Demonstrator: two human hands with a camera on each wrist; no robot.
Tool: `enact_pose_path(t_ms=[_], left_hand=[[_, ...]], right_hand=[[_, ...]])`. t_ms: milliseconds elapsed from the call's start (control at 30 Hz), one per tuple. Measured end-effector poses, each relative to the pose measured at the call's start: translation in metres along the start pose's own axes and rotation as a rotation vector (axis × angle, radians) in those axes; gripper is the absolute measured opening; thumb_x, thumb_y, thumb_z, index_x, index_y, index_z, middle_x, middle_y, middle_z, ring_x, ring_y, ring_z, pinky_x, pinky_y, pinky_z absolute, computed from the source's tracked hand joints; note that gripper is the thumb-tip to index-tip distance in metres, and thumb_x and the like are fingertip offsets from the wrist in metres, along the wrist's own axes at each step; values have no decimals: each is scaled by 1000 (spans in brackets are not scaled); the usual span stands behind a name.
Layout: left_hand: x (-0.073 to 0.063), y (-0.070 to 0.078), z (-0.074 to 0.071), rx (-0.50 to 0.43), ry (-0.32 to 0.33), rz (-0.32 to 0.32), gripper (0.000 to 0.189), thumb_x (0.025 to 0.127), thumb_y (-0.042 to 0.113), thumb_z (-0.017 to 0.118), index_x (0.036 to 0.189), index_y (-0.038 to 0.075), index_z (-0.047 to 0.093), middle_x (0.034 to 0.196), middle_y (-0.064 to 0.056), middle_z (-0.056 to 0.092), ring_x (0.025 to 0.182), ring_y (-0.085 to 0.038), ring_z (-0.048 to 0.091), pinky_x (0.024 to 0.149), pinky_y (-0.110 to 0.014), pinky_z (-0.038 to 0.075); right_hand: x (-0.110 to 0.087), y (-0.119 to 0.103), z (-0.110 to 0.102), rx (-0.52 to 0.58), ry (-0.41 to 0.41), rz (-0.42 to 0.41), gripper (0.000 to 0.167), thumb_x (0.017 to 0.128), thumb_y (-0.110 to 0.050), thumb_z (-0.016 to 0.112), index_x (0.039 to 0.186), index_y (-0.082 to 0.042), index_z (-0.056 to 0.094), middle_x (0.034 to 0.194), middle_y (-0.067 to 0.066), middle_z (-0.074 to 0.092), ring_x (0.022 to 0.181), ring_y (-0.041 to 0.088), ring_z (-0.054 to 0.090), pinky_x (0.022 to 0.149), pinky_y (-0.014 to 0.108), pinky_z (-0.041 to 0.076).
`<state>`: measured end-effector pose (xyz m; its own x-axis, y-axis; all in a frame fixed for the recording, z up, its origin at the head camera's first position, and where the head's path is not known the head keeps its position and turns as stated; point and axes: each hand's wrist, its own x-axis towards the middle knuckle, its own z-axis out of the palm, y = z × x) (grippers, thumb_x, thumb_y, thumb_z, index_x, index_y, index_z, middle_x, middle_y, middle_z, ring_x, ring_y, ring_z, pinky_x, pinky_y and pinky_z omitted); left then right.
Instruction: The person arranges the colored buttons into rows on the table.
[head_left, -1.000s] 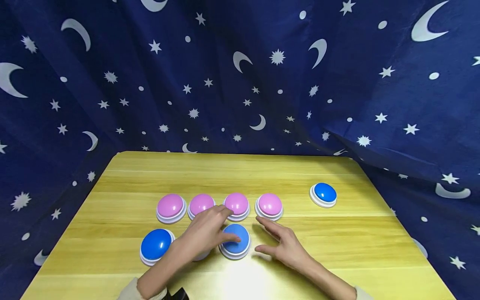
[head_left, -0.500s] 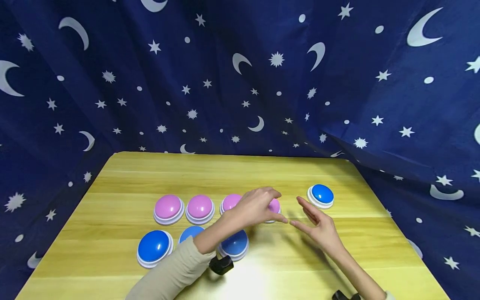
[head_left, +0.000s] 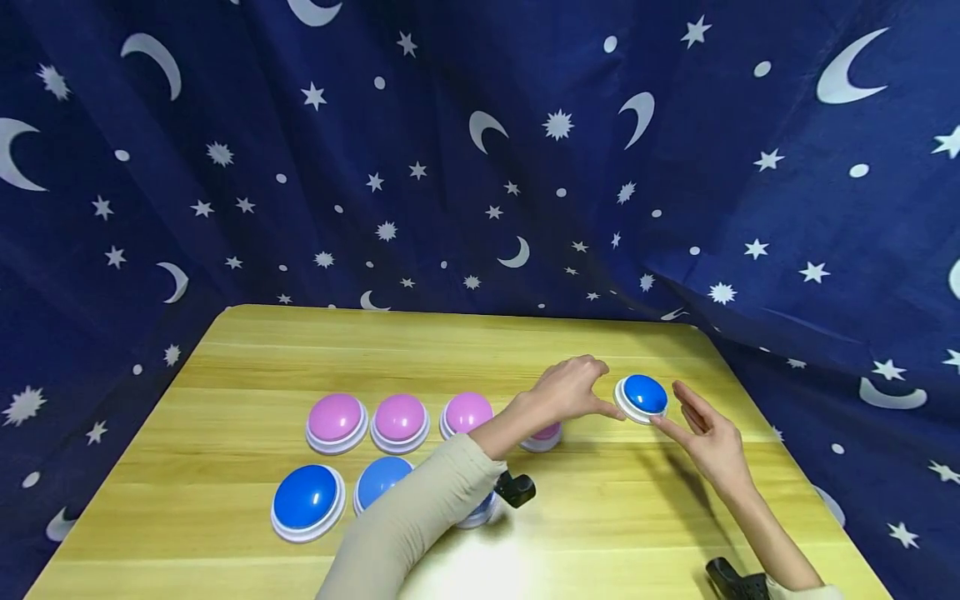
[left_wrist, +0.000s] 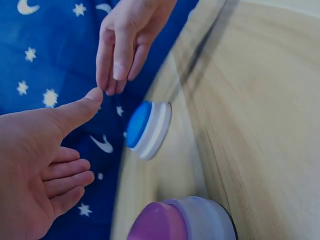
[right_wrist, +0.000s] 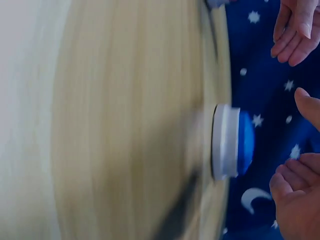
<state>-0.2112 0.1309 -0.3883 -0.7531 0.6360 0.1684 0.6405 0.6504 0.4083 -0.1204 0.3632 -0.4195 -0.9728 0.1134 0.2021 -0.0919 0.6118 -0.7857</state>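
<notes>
A blue push button (head_left: 646,394) on a white round base sits at the right rear of the table. My left hand (head_left: 572,390) hovers to its left, thumb and fingers spread apart. On the button's other side is my right hand (head_left: 711,442), its fingers also extended and its thumb near the base. Both wrist views show a gap between the hands and the blue button (left_wrist: 146,130); neither hand holds anything. Below the left hand, a pink button (head_left: 546,435) is mostly covered by the left forearm.
Three more pink buttons (head_left: 335,418) stand in a row to the left. Nearer the front are blue buttons (head_left: 306,497), one largely behind the left sleeve (head_left: 420,508). A dark blue star-and-moon curtain (head_left: 450,167) rises behind the wooden table (head_left: 600,533).
Both hands have moved right and away from the front blue button, past the pink row, to either side of the rear right blue button. The buttons stay in place.
</notes>
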Motion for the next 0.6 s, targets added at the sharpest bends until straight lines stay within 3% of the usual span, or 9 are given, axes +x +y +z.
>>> enact_pose_path(t_ms=[233, 600], left_hand=[[25, -10, 18, -50, -44, -62, 85, 75, 57, 81, 140, 10, 55, 136, -1, 58, 121, -12, 56, 95, -25, 49], [53, -21, 48, -64, -116, -99, 86, 74, 55, 83, 140, 9, 54, 131, -1, 60, 116, -11, 56, 95, -21, 47]], right_hand=[[10, 20, -6, -22, -30, 83, 82, 91, -31, 74, 153, 1, 31, 154, 24, 33, 140, 35, 33, 99, 7, 35], [19, 42, -2, 97, -161, 202, 93, 91, -30, 75, 156, 3, 16, 159, 25, 19, 144, 41, 20, 108, 17, 30]])
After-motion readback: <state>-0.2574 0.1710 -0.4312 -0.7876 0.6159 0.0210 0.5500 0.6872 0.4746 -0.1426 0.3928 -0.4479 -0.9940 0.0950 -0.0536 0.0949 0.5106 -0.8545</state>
